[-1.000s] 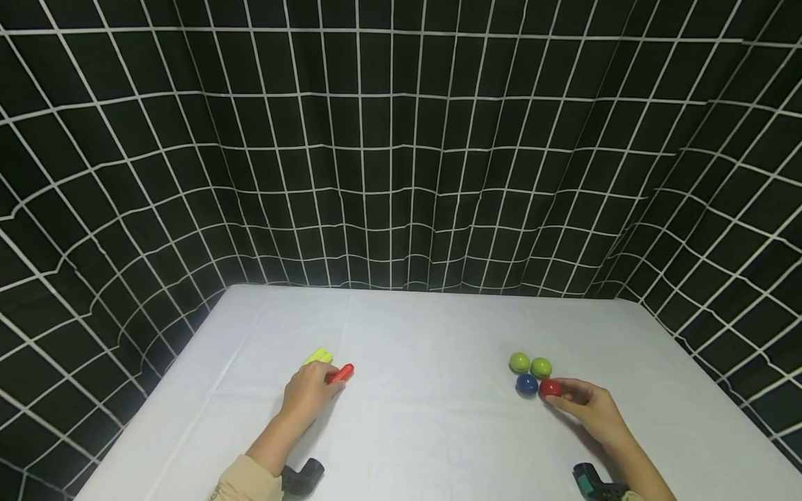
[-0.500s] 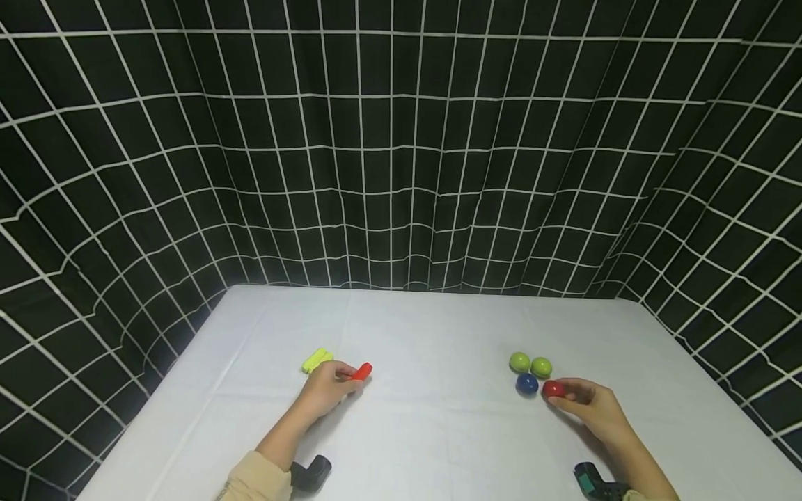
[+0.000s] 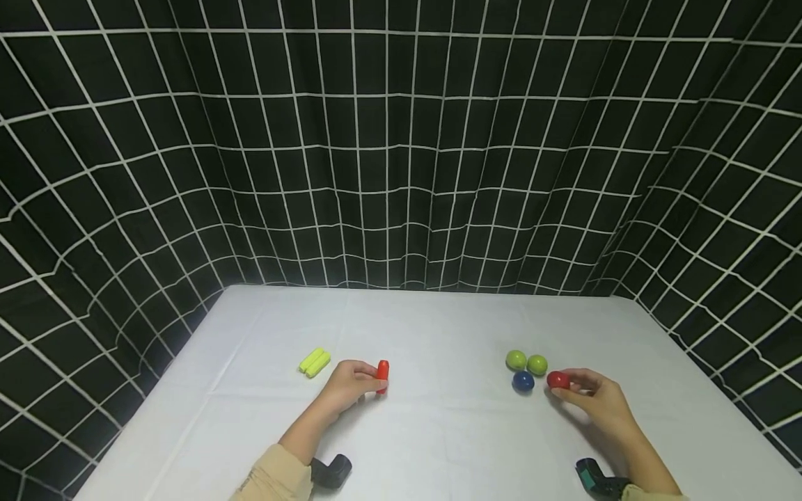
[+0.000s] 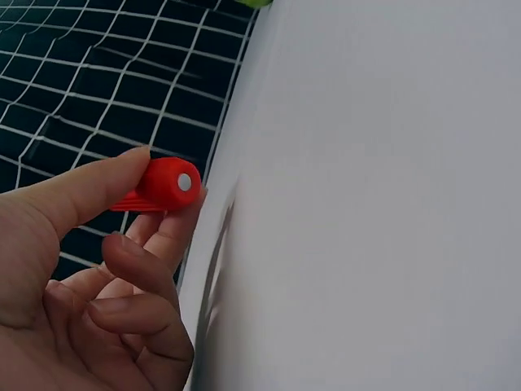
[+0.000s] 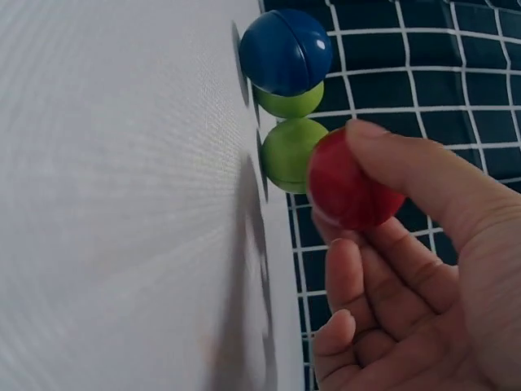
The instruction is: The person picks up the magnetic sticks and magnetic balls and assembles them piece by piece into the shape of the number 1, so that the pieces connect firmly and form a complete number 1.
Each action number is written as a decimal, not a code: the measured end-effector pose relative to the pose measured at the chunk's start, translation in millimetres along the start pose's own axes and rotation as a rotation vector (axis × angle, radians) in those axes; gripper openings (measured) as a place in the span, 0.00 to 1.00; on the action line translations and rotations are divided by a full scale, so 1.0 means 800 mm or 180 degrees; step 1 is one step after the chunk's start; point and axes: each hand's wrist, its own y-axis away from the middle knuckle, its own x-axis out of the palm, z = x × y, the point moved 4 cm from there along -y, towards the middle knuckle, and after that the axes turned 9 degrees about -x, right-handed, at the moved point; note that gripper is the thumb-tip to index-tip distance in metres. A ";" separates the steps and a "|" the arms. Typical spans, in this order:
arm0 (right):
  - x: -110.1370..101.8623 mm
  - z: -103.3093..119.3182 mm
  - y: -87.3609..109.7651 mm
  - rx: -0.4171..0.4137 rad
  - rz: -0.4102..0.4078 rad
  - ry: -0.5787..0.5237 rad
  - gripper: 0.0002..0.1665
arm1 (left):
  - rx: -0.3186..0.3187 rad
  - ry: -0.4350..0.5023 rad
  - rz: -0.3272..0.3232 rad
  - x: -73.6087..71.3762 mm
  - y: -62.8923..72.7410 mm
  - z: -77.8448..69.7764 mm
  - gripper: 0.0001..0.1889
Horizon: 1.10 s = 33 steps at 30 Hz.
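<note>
My left hand (image 3: 353,385) pinches a short, chunky red stick (image 3: 383,376) between thumb and fingertips. In the left wrist view the red stick (image 4: 169,184) shows a white dot on its end, held above the white cloth. Two yellow sticks (image 3: 315,362) lie side by side, left of that hand. Over on the right, my right hand (image 3: 600,403) grips a red ball (image 3: 558,380) with thumb and fingers. A seam runs round the blue ball (image 5: 286,52), which sits on the cloth near two green balls (image 5: 294,155); the red ball (image 5: 352,181) overlaps one of these in the right wrist view.
A white cloth covers the table (image 3: 438,431). Behind and at both sides hangs a black curtain (image 3: 401,139) with a white grid. Dark devices are on both wrists, the left device (image 3: 332,471) and the right device (image 3: 598,480), close over the table.
My left hand has carried the red stick right, away from the yellow sticks, and turned it from slanted to pointing forward. My right hand has drawn the red ball slightly away from the blue one.
</note>
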 end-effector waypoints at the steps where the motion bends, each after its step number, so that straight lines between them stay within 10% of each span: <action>1: -0.001 0.001 0.000 -0.0018 -0.0018 -0.0011 0.33 | 0.0013 0.0024 0.0026 0.004 -0.001 -0.001 0.18; 33: 0.035 0.081 -0.034 -0.0357 -0.0075 -0.0324 0.29 | 0.0027 0.0105 0.0244 0.065 -0.001 -0.012 0.18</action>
